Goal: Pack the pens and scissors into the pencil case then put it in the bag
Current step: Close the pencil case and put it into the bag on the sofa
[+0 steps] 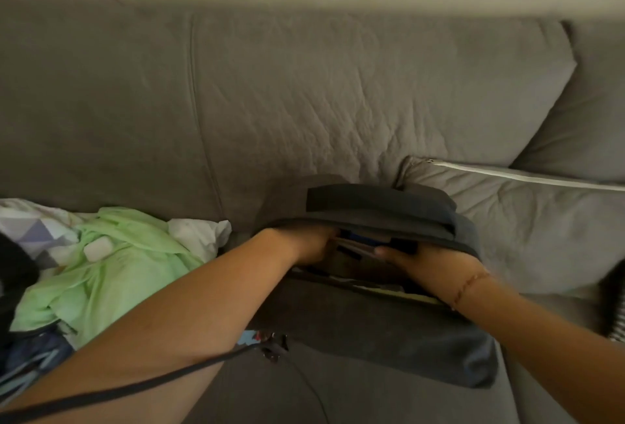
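A dark grey bag point(372, 332) stands on the sofa seat with its top open. Both my hands reach into the opening. My left hand point(306, 244) is at the left end of the opening, its fingers hidden inside. My right hand point(429, 264) is at the right side, thumb on top of a flat dark thing that looks like the pencil case point(355, 247), lying slanted in the mouth of the bag. The image is blurred, and no pens or scissors show.
A light green cloth point(111, 264) with a small white case point(98, 249) on it lies left of the bag. A grey cushion point(527, 220) lies to the right. The sofa back point(304, 102) rises behind. A thin black cord point(135, 390) crosses my left forearm.
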### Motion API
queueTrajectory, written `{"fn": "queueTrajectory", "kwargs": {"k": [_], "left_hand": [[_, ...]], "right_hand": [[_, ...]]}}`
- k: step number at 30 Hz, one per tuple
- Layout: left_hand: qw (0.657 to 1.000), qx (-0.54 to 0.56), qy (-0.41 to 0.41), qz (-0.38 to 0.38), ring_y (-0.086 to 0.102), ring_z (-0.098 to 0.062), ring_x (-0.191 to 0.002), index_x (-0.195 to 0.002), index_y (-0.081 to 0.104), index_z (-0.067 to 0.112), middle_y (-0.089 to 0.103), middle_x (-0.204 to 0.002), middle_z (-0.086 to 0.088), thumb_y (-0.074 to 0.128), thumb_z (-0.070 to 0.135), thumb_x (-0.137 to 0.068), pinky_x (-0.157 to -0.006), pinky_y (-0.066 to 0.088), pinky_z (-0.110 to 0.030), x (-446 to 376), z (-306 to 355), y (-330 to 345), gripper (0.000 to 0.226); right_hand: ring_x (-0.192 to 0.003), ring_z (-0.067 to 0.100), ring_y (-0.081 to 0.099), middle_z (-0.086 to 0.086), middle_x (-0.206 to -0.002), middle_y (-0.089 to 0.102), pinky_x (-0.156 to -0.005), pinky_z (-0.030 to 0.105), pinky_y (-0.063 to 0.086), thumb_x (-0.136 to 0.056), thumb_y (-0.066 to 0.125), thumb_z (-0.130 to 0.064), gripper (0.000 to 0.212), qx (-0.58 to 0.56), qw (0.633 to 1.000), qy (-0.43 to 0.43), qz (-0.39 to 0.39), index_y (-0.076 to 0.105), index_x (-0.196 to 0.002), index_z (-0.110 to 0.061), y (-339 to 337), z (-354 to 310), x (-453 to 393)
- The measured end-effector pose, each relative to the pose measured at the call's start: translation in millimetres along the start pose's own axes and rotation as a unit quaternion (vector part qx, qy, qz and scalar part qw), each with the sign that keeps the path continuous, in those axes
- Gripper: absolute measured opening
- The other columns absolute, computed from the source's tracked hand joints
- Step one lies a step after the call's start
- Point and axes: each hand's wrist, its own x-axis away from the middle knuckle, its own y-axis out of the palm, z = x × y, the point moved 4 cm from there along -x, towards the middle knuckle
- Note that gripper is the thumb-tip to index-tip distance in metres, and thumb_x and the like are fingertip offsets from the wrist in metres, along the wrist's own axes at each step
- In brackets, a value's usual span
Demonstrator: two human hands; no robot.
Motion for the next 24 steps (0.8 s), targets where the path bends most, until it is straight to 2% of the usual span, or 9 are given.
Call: {"fn": "queueTrajectory", "kwargs": {"k": [3, 8, 11, 13, 15, 17, 20, 22, 24], "left_hand": [[1.0, -0.017, 0.008, 0.026, 0.055, -0.023, -0.102, -0.113, 0.06, 0.023, 0.058, -0.117, -0.004, 0.05, 0.025, -0.093, -0.09, 0.043, -0.032, -4, 2, -4, 0.022], [0.999, -0.031, 0.013, 0.013, 0.059, -0.022, -0.095, -0.096, 0.067, 0.028, 0.064, -0.106, -0.001, 0.055, 0.031, -0.085, -0.083, 0.05, -0.035, -9, 2, -13, 0.017], [0.999, -0.031, -0.005, 0.021, 0.056, -0.025, -0.107, -0.114, 0.063, 0.024, 0.06, -0.12, -0.005, 0.061, 0.031, -0.085, -0.092, 0.046, -0.034, -10, 0, -17, 0.029], [0.999, -0.007, -0.04, 0.035, 0.049, -0.025, -0.12, -0.131, 0.05, 0.023, 0.051, -0.135, -0.006, 0.06, 0.034, -0.088, -0.098, 0.038, -0.033, -10, -3, -17, 0.045], [0.997, -0.001, -0.063, 0.041, 0.045, -0.027, -0.125, -0.136, 0.044, 0.018, 0.046, -0.14, -0.009, 0.054, 0.033, -0.093, -0.101, 0.036, -0.034, -10, -2, -17, 0.046], [0.997, 0.002, -0.065, 0.04, 0.045, -0.028, -0.125, -0.136, 0.044, 0.018, 0.046, -0.141, -0.009, 0.051, 0.032, -0.094, -0.101, 0.036, -0.035, -10, -1, -19, 0.045], [0.999, 0.001, -0.051, 0.018, 0.051, -0.026, -0.115, -0.126, 0.052, 0.023, 0.053, -0.133, -0.008, 0.049, 0.031, -0.093, -0.094, 0.038, -0.034, -12, -1, -16, 0.034], [0.998, 0.001, -0.054, 0.011, 0.051, -0.027, -0.115, -0.125, 0.054, 0.022, 0.054, -0.132, -0.009, 0.047, 0.032, -0.094, -0.096, 0.039, -0.035, -11, 1, -15, 0.033], [0.998, 0.006, -0.067, 0.0, 0.043, -0.029, -0.125, -0.133, 0.047, 0.018, 0.046, -0.141, -0.01, 0.041, 0.032, -0.097, -0.104, 0.032, -0.035, -9, 2, -14, 0.039]], "right_hand": [[-0.121, 0.026, 0.047, 0.008, -0.132, 0.051, -0.104, 0.035, 0.034, -0.078, 0.057, -0.062, 0.071, 0.068, 0.989, -0.036, 0.126, 0.044, -0.135, -0.021, -4, -4, 2], [-0.113, 0.026, 0.053, 0.013, -0.123, 0.06, -0.096, 0.028, 0.036, -0.094, 0.051, -0.033, 0.033, 0.025, 0.983, -0.123, 0.131, 0.06, -0.12, -0.015, -18, -32, -16], [-0.096, 0.007, 0.057, 0.004, -0.105, 0.068, -0.088, 0.01, 0.036, -0.095, 0.051, -0.029, 0.025, -0.103, 0.961, -0.189, 0.172, 0.065, -0.108, -0.013, -31, -43, 5], [-0.083, 0.003, 0.058, -0.006, -0.09, 0.065, -0.079, 0.012, 0.045, -0.093, 0.042, -0.039, 0.029, -0.215, 0.954, -0.194, 0.076, 0.062, -0.095, -0.017, -28, -50, 25], [-0.064, 0.009, 0.059, 0.001, -0.071, 0.061, -0.061, 0.023, 0.05, -0.089, 0.04, -0.041, 0.035, -0.286, 0.939, -0.192, 0.0, 0.057, -0.088, -0.011, -27, -55, 35], [-0.056, 0.007, 0.059, 0.001, -0.065, 0.061, -0.056, 0.024, 0.051, -0.086, 0.045, -0.041, 0.032, -0.298, 0.938, -0.174, -0.034, 0.058, -0.091, -0.012, -26, -49, 26], [-0.085, 0.01, 0.063, -0.002, -0.096, 0.068, -0.078, 0.017, 0.049, -0.089, 0.059, -0.037, 0.031, -0.101, 0.968, -0.164, -0.163, 0.064, -0.108, -0.013, -9, -34, 9], [-0.09, 0.013, 0.06, 0.002, -0.102, 0.068, -0.077, 0.011, 0.041, -0.092, 0.056, -0.019, 0.019, 0.007, 0.955, -0.175, -0.241, 0.069, -0.101, -0.008, 8, -28, 9], [-0.088, 0.012, 0.059, 0.005, -0.1, 0.069, -0.077, 0.01, 0.042, -0.091, 0.056, -0.018, 0.019, 0.03, 0.948, -0.188, -0.256, 0.07, -0.096, -0.007, 17, -30, 16]]}}
